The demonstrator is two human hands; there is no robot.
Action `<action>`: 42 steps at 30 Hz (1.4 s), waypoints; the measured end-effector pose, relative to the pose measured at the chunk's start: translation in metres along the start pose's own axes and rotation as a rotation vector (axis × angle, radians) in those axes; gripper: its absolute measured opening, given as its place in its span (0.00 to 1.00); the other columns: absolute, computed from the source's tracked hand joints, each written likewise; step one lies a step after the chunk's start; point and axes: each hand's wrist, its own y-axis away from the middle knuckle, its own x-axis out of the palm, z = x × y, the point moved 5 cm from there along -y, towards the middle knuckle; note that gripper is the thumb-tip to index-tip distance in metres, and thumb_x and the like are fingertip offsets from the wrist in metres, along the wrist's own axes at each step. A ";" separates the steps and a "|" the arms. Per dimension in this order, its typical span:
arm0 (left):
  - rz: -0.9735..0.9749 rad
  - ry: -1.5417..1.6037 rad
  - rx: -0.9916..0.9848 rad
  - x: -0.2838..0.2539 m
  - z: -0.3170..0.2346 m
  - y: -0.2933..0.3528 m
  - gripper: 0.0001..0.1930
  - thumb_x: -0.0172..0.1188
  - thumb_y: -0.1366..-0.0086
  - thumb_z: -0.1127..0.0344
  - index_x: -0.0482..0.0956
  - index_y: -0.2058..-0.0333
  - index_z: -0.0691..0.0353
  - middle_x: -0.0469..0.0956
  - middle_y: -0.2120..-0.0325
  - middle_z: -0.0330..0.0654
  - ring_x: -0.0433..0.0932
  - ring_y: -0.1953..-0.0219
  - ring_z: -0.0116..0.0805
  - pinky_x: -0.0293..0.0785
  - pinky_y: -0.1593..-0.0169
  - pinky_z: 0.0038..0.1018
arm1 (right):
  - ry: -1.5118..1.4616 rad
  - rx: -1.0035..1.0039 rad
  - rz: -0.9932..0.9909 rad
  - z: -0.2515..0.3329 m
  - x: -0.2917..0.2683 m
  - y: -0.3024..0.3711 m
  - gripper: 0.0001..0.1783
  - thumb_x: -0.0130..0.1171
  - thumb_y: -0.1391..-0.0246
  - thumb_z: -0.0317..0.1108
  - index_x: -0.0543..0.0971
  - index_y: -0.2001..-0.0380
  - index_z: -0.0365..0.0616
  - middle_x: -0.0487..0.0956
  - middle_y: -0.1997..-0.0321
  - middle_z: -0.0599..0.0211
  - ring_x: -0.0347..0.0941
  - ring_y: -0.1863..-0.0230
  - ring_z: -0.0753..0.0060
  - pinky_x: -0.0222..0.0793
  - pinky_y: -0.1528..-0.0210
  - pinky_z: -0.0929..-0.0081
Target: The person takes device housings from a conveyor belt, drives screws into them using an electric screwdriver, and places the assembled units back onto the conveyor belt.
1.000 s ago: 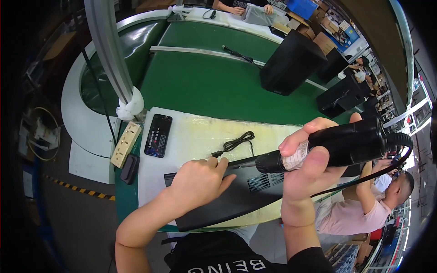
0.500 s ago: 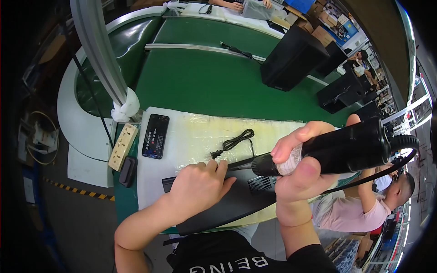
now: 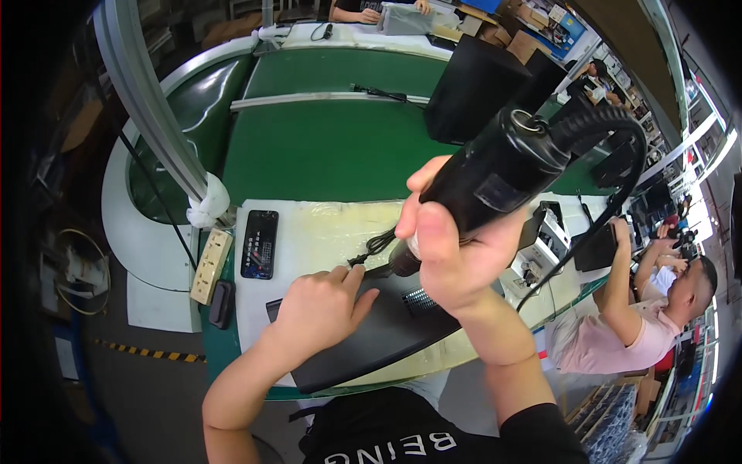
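Workbench panel [image 3: 371,340] under hands, screwdriver [image 3: 495,174] tip-down.

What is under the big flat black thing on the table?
The flat black panel lies on a pale yellowish foam mat covering the white table. The left hand presses on top. Whatever lies directly beneath stays hidden.

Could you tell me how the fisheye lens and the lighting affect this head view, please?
Head view: straight edges bow, such as the conveyor belt rail; corners fall black; the electric screwdriver in the right hand looms large; soft glare on the white mat; the left hand is sharp.
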 end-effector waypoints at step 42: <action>0.269 0.027 0.112 -0.034 -0.146 -0.204 0.28 0.53 0.39 0.43 0.74 0.53 0.64 0.80 0.65 0.56 0.79 0.61 0.53 0.74 0.54 0.40 | 0.538 -0.210 -0.668 0.096 -0.283 -0.002 0.16 0.50 0.40 0.31 0.62 0.53 0.36 0.75 0.64 0.61 0.69 0.80 0.79 0.68 0.76 0.81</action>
